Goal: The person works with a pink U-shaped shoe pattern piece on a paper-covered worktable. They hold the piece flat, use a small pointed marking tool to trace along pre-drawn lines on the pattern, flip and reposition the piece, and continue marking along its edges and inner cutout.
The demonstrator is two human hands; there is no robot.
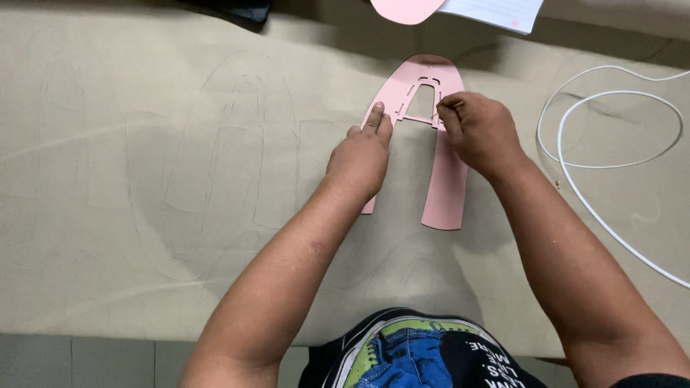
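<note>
Item: pink template, a flat, thin, arch-shaped cutout with a rounded top and two long legs, slots cut near the top and a crossbar between the legs.
Location of item: lies flat on the beige sheet, upper middle of the view, rounded end pointing away from the person, legs pointing back toward the body.
Left hand: rests palm down over the left leg of the template, covering most of it; fingers held together and stretched forward, fingertips pressing on the left edge near the crossbar. It grips nothing.
Right hand: sits on the right leg of the template, just beside the crossbar; fingers curled in and thumb and forefinger pressed together at the inner edge of the cutout. Something thin may be pinched between them, but it is too small to tell.
Relation of hands to item: both hands touch the template, one on each leg, with the open middle of the arch between them; the lower end of the right leg shows free below the right wrist.
Surface: beige sheet, covering the table, marked with faint drawn outlines of similar arch shapes to the left of the hands.
Nearby, right: white cord, looped on the sheet, well apart from the right hand.
Nearby, top edge: second pink piece, partly cut off by the frame, beside a lined white paper.
Nearby, top left: dark object, mostly out of view.
</note>
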